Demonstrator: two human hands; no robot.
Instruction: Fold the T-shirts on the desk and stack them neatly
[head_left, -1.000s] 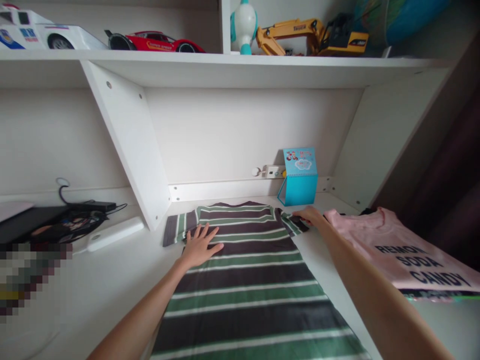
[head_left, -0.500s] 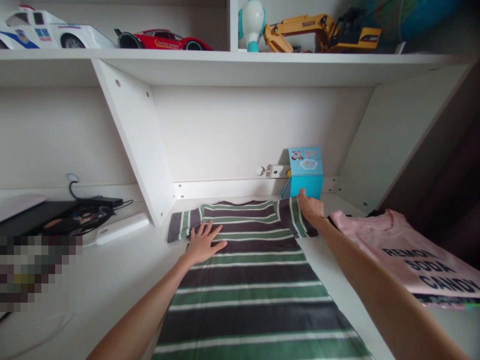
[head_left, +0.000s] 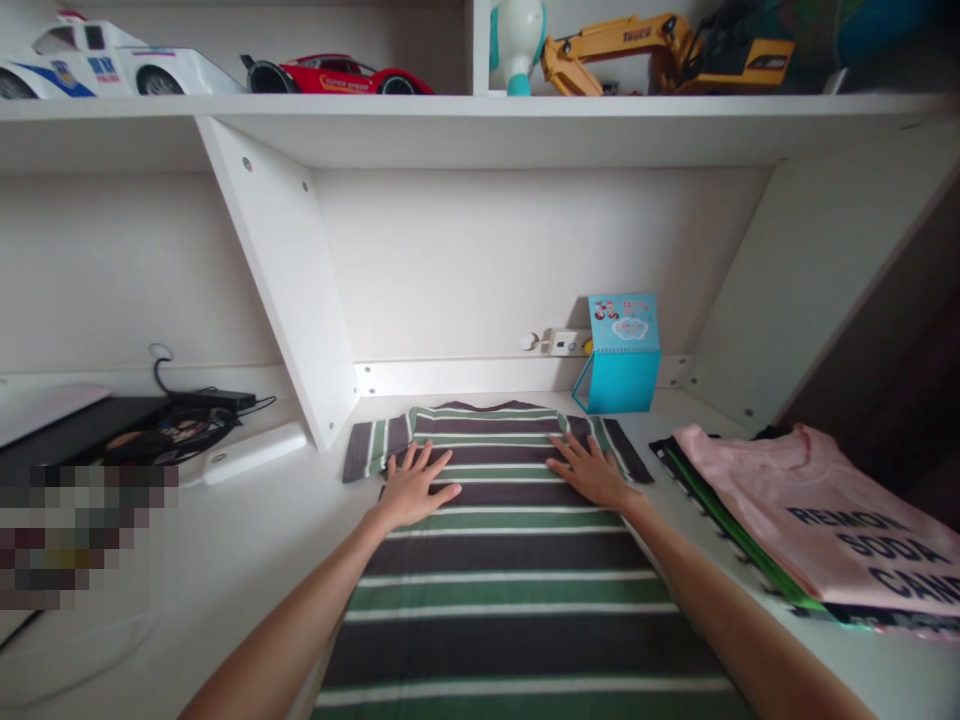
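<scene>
A striped T-shirt (head_left: 495, 580) in dark grey, green and white lies spread flat on the white desk, its collar toward the back panel and both short sleeves out to the sides. My left hand (head_left: 414, 487) rests on its upper left part, palm down with fingers spread. On the upper right part, near the sleeve, my right hand (head_left: 594, 470) lies flat in the same way. Neither hand grips any cloth. The shirt's lower end runs out of view at the bottom.
Folded clothes are stacked at right, a pink T-shirt (head_left: 840, 520) on top. Behind the striped shirt stand a blue desk calendar (head_left: 626, 380) and a wall socket (head_left: 566, 342). A white power strip (head_left: 255, 453) and cables lie at left. Toys line the shelf (head_left: 525, 135) above.
My right hand has left the right sleeve's outer edge beside the calendar and moved left and nearer, now flat on the shirt. My left hand stays in place on the cloth.
</scene>
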